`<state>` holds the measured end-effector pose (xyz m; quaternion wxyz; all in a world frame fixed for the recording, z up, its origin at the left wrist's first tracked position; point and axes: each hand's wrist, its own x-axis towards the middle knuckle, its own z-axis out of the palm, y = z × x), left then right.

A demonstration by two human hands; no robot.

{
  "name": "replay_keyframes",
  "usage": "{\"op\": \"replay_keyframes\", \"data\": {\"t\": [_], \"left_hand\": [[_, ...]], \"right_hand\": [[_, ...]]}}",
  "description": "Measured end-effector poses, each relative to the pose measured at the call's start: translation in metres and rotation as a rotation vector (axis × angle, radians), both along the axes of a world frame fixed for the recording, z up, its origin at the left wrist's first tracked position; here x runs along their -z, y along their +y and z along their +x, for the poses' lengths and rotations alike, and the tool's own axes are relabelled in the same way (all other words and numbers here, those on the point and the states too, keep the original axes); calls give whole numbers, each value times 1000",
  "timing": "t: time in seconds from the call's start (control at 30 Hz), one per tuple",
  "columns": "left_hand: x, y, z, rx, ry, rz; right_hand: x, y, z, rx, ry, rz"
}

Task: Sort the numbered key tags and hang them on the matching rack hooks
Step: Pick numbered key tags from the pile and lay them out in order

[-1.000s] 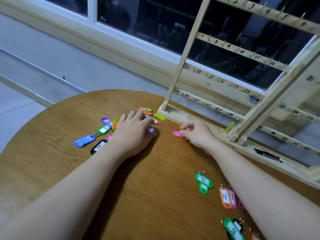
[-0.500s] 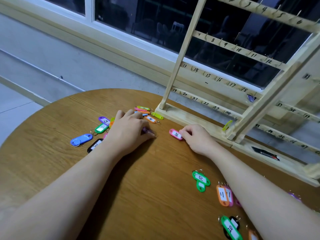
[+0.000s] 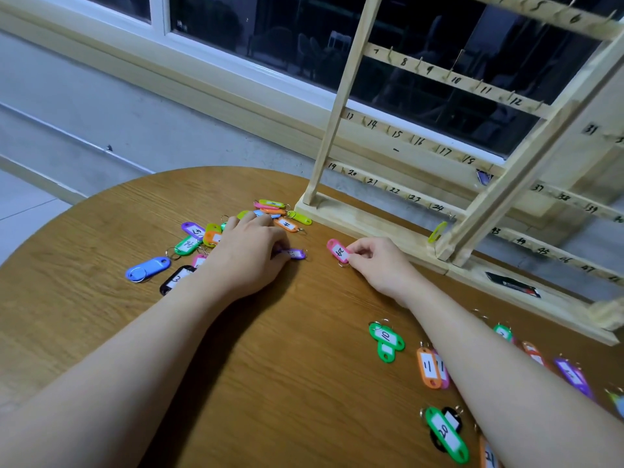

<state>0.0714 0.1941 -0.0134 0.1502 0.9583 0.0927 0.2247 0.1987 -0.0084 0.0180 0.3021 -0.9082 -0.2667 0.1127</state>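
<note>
Pink tag comes clear of the pile, purple one pinned next to it

Our right hand [image 3: 378, 261] now pinches the pink key tag [image 3: 338, 251] by its ring end, fingers curled on it; a second ago only its tip showed at our fingertips, and now it lies flat on the round wooden table [image 3: 270, 366] with its label turned up, just in front of the base of the wooden rack [image 3: 351, 219]. We think the label reads 29, though it is upside down to us. Our left hand [image 3: 250, 255] rests over the unsorted pile, thumb and fingers curled onto a purple key tag [image 3: 295, 254], which has edged out from under the palm. That gives us a readable tag to place; the visible hooks [image 3: 418, 64] hang bare.
</note>
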Motion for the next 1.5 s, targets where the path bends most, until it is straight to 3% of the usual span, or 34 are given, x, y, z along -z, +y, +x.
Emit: {"op": "replay_keyframes", "data": {"t": [0.23,0.5,1.0,1.5], "left_hand": [[1,0,2,-31,14,-172],[-2,-3,1,-4,-61,-175],[-6,-4,-1,-10,-18,-129],[-13,-7,-3,-85,-150,-748]], "right_hand": [[-4,-1,-1,7,65,9],[-3,-1,-3,17,75,30],[-3,0,-3,26,86,39],[-27,12,-8,-70,96,131]]}}
